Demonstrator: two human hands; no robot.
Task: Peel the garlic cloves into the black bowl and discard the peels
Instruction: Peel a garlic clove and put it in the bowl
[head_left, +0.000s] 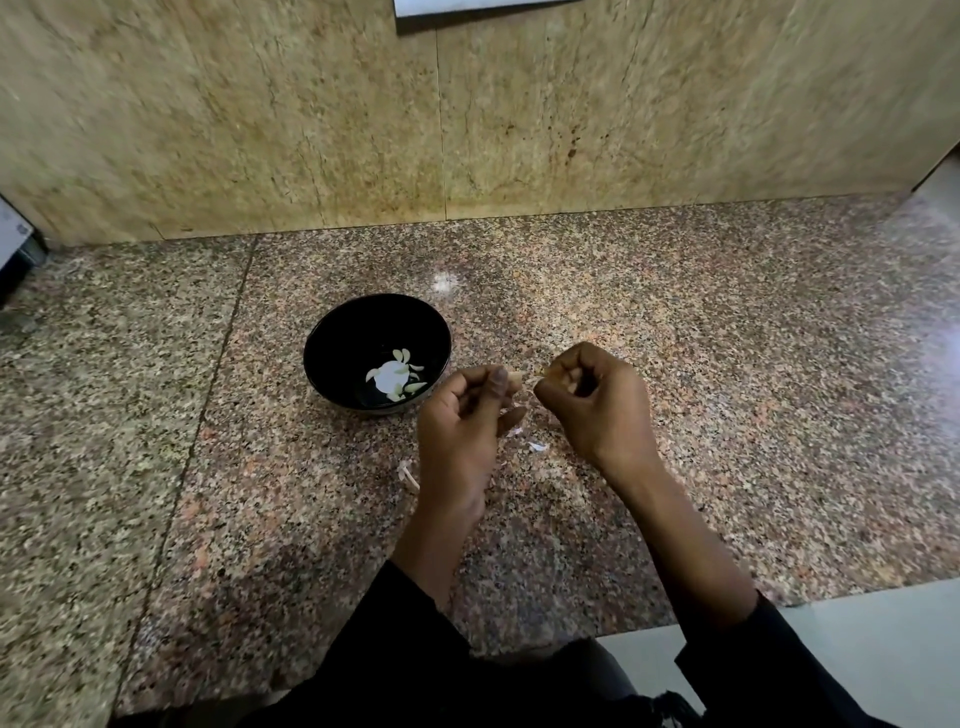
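A black bowl (332, 358) stands on the speckled granite counter, with several peeled garlic cloves (402, 376) lying in its bottom. Just right of the bowl, my left hand (460, 431) pinches a garlic clove (515, 378) between thumb and fingers; only its tip shows. My right hand (597, 400) sits close beside it, fingers curled, pinching a thin strip of peel (540, 373) that stretches from the clove. Both hands hover a little above the counter. Small white peel scraps (537, 447) lie on the granite under and between the hands, and another peel piece (408, 475) lies left of my left wrist.
A tan stone wall (467, 130) rises behind the counter (727, 364). The counter's front edge (831, 597) runs at lower right, with pale floor beyond. A grey object (13, 244) pokes in at the far left edge. Dark sleeves cover both forearms at the bottom.
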